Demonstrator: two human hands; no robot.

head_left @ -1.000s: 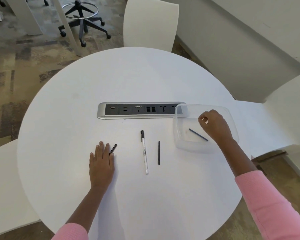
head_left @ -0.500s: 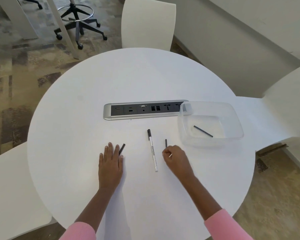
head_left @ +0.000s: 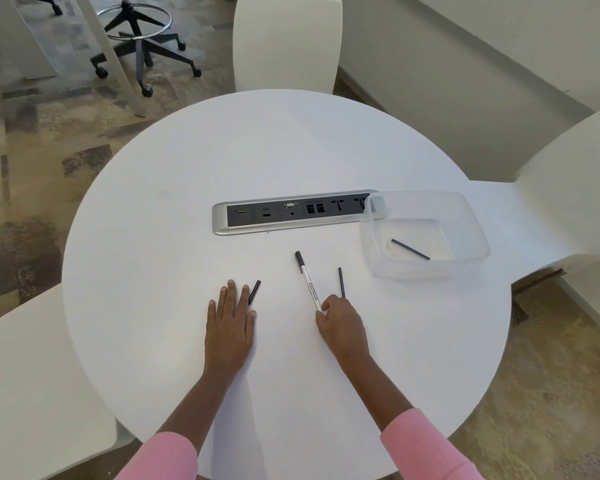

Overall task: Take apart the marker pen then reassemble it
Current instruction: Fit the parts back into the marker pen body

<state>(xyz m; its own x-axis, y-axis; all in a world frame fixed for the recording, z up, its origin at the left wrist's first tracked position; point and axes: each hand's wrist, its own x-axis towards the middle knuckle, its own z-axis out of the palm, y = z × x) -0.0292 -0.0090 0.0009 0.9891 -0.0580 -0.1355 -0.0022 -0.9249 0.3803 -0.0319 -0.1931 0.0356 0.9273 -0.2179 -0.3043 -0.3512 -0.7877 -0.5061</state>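
Note:
The white marker pen body (head_left: 307, 280) lies on the round white table (head_left: 187, 202), its dark tip pointing away from me. My right hand (head_left: 342, 325) has its fingers curled and pinched on the pen's near end. Just right of the pen, beside my knuckles, a thin black rod (head_left: 341, 281) lies loose. My left hand (head_left: 230, 327) rests flat on the table, fingers spread, with a short black cap piece (head_left: 254, 292) touching its fingertips on the right. Another thin black rod (head_left: 410, 249) lies in the clear plastic container (head_left: 471, 220).
A silver and black socket strip (head_left: 291, 211) is set into the table beyond the pen, its right end under the container's corner. White chairs stand at the far side (head_left: 286, 43), right (head_left: 568, 188) and left (head_left: 32, 375). A wheeled stool base (head_left: 139, 43) stands far left.
My right hand left the container, came back across the table and closed on the pen's near end. The left hand and the loose parts stayed where they were. My view shifted slightly.

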